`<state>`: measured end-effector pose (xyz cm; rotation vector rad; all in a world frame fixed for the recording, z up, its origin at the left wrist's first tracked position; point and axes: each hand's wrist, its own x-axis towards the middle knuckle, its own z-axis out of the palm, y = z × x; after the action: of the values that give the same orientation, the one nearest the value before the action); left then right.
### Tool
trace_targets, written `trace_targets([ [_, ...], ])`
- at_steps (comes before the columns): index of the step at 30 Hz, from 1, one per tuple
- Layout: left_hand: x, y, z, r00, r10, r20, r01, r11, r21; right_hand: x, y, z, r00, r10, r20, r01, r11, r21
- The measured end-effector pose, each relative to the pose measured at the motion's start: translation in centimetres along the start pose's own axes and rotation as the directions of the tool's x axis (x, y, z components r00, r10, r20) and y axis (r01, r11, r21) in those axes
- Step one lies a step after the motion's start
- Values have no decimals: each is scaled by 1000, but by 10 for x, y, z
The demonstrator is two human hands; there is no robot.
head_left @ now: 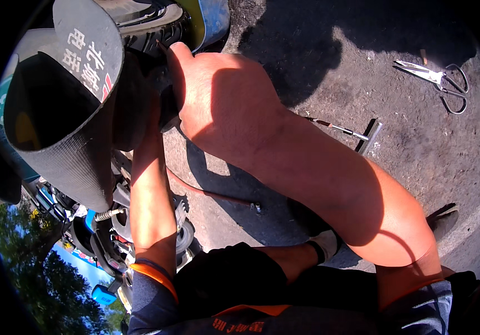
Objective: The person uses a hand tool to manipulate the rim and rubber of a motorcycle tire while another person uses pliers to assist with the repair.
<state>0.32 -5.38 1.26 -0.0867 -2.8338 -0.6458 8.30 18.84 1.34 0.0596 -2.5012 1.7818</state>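
My right hand (pixel 223 95) is closed in a fist close to a black tyre (pixel 159 28), knuckles up. A thin brownish tip pokes out beside its index finger, and a dark shape shows below the fist; I cannot make out what is gripped. My left forearm (pixel 150 195) reaches up alongside a curled grey rubber flap (pixel 67 151) with white lettering. Deep shadow and dark parts hide the left hand's fingers. Beyond the right fist curves a fender (pixel 215 22), blue outside and yellowish inside.
Scissors (pixel 438 75) lie spread on the dark ground at far right. Nearer lies a T-handled metal tool (pixel 357 134). A reddish hose (pixel 212 194) with a metal fitting runs below my arms. Motorbike parts (pixel 106 240) crowd the left. My foot (pixel 326 245) is planted nearby.
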Motion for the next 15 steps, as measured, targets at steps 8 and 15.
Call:
trace_targets([
  [8,9,9,7,999,28,40,-23,994,-107,-16,-20,56,975,222,-1,-222,975,-4],
  [15,13,2,-13,997,73,40,-75,996,49,-17,42,60,997,-38,-71,51,980,191],
])
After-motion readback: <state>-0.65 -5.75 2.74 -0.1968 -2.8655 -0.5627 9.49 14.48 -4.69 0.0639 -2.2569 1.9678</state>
